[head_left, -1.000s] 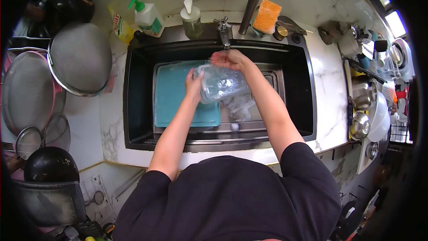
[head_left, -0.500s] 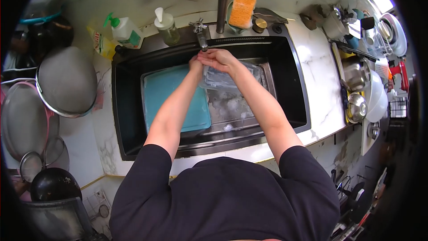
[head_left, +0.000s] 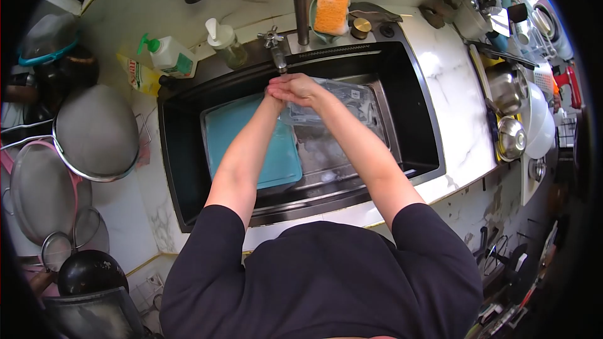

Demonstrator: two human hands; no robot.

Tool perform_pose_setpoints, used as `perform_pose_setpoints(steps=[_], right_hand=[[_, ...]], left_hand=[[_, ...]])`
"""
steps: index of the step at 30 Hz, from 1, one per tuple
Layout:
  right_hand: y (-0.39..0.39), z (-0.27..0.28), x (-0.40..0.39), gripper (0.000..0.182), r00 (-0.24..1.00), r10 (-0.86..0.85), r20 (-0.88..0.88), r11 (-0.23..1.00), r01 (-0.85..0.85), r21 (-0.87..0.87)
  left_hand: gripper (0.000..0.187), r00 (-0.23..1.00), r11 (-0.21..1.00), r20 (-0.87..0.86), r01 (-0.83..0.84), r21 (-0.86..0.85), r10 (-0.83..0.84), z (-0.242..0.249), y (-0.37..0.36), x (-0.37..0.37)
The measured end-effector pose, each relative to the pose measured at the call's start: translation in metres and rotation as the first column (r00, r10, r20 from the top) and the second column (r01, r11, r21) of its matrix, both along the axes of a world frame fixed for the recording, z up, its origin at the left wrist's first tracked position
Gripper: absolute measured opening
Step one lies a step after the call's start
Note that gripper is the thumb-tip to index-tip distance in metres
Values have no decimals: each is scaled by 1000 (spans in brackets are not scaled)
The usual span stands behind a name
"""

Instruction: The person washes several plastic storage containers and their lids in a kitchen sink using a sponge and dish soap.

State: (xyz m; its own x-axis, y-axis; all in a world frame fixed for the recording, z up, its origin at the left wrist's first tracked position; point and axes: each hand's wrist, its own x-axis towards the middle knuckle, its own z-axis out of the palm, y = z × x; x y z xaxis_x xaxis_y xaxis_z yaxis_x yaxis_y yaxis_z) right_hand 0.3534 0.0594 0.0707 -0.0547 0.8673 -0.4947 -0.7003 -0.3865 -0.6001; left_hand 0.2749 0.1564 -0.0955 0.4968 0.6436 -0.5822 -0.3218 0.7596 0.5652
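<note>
In the head view my two hands are together just below the tap spout (head_left: 279,61), over the sink. My right hand (head_left: 300,90) lies against the left one, its fingers stretched out to the left and nothing gripped in it. Most of my left hand (head_left: 272,93) is hidden behind the right, so its fingers hardly show. Beneath my forearms, a teal flat board or lid (head_left: 235,141) rests at the left in the sink. Clear plastic containers (head_left: 352,103) lie partly behind my right wrist.
The black sink (head_left: 418,119) surrounds the hands. Behind it stand a glass pump bottle (head_left: 229,50), a white bottle with green pump (head_left: 171,56) and an orange sponge (head_left: 332,10) in a holder. Round strainers (head_left: 97,132) crowd the left; metal bowls (head_left: 510,138) stand at the right.
The camera view has tilted and shifted slightly. Both hands stay together beneath the spout, with the right fingers now laid farther across the left hand.
</note>
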Motion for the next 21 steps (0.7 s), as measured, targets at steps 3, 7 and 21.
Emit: perform_pose_setpoints(steps=[3, 7, 21], right_hand=[[4, -29, 4, 24, 965, 2, -263, 988, 39, 151], [-9, -34, -6, 14, 954, -251, -163, 958, 268, 97], [-110, -143, 63, 41, -482, 114, 869, 886, 445, 130]], left_hand=[[22, 998, 993, -13, 56, 103, -54, -15, 5, -1], [40, 860, 823, -503, 221, 523, 89, 45, -29, -11], [42, 596, 530, -708, 488, 694, 378, 83, -64, -43]])
